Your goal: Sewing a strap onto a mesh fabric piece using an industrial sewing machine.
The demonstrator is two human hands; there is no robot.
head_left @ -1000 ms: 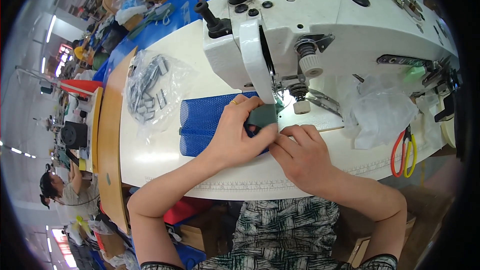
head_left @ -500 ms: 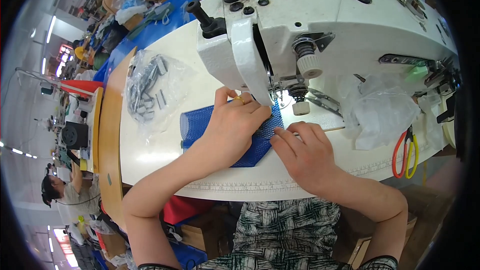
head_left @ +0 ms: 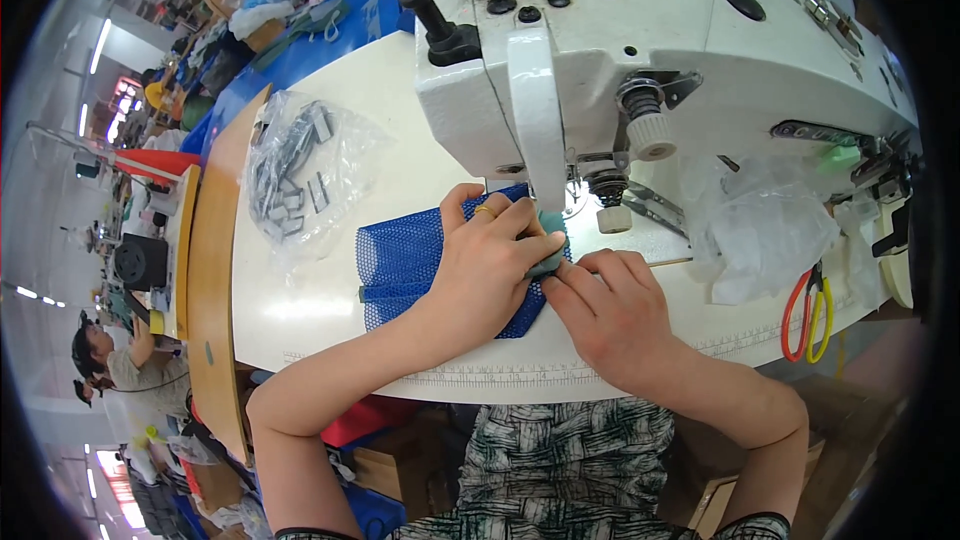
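Mesh (head_left: 400, 250) and green piece (head_left: 553, 224) together between two hands

Along the near edge of the white tabletop (head_left: 300, 325) runs a ruler strip (head_left: 500, 377); toward that edge's right end lie red-and-yellow snips (head_left: 795, 300). Farther in, the right hand (head_left: 612, 315) has its fingertips at the near end of the green piece; whether they pinch or merely press, I cannot tell. The left hand (head_left: 475, 270) lies over the blue mesh, thumb and forefinger closed on the green piece. Half a second ago only mesh showed there; now the green piece is visible at the mesh's right edge, so both layers seem to be handled as one. Just beyond stands the sewing machine (head_left: 640, 20). Toward the tabletop's left edge rests a clear bag (head_left: 290, 180) of grey pieces.
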